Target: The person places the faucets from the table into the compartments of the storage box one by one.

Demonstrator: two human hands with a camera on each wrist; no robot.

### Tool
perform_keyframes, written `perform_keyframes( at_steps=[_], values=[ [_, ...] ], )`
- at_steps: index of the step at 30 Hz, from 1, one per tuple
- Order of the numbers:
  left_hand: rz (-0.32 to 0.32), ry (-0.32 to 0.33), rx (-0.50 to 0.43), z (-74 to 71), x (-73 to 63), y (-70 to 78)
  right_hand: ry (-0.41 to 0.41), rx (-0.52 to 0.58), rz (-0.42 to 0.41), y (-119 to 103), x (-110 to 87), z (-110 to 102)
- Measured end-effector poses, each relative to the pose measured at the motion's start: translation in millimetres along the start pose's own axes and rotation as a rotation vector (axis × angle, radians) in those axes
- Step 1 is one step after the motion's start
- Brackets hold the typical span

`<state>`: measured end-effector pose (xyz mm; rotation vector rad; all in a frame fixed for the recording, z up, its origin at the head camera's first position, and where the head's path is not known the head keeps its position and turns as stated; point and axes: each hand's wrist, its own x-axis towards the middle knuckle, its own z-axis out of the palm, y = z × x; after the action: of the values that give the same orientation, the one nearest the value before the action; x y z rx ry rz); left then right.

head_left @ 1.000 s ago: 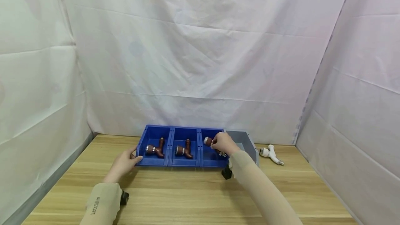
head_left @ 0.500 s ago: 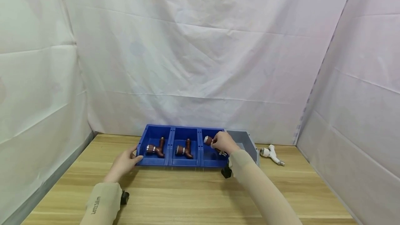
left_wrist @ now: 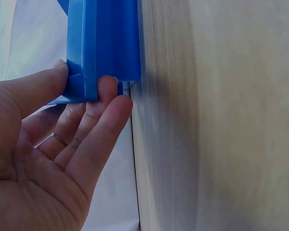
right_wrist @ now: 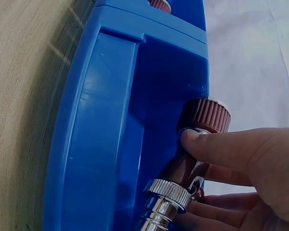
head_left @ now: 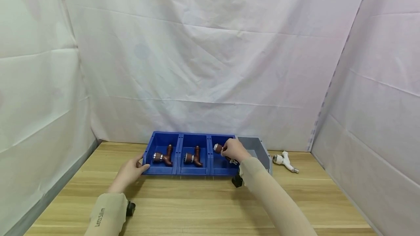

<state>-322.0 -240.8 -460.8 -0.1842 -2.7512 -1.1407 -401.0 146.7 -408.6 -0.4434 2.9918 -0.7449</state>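
Observation:
My right hand (head_left: 235,149) pinches a brown faucet (right_wrist: 204,115) with a ribbed knob and chrome collar, over the third blue bin (right_wrist: 98,120). In the right wrist view the thumb lies on the faucet just below its knob. At the other end of the row, my left hand (head_left: 131,170) grips the front left corner of the first blue bin (head_left: 160,171). The left wrist view shows the thumb on one side of the bin wall (left_wrist: 90,48) and fingertips on the other. Brown faucets lie in the first bin (head_left: 163,156) and the second bin (head_left: 193,157).
A grey bin (head_left: 256,143) closes the row on the right, partly hidden by my right hand and wrist. On the wooden table (head_left: 183,207) to its right lies a white faucet (head_left: 285,161). White cloth (head_left: 210,65) hangs behind and on both sides.

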Motion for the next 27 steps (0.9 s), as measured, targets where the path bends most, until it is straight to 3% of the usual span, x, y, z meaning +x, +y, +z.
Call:
perform_keyframes(
  at_steps=[10, 27],
  values=[
    [-0.018, 0.003, -0.009, 1.1, -0.1, -0.6, 0.007, -0.029, -0.024, -1.3, -2.5, -0.2],
    [-0.005, 0.007, -0.017, -0.6, -1.9, 2.2, -0.004, -0.006, 0.01, -0.7, -0.4, 3.5]
  ],
)
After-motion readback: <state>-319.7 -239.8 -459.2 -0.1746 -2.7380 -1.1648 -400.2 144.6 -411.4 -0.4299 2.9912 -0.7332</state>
